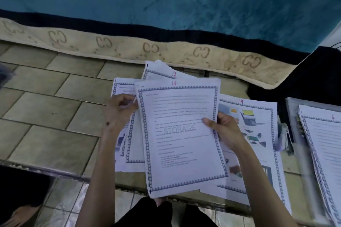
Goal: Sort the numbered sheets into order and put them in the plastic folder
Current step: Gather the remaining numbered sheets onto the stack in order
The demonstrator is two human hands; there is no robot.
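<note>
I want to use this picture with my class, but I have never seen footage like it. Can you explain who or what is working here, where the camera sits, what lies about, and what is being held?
There is no machine: a person works with two bare hands. The single picture comes from a wide-angle camera worn on the person's head, looking down, so the arms reach in from the bottom edge.

The right hand holds the sheet marked 11, thumb on top at its right edge. The left hand has its fingers curled at the left edge of the sheets; exactly what they pinch is unclear.

Behind sheet 11 peeks the sheet marked 12. To the right lies the sheet marked 14, with coloured pictures. Further right, a stack topped by sheet 6 seems to rest on the plastic folder. Everything lies on a tiled floor, beside a carpet.
</note>
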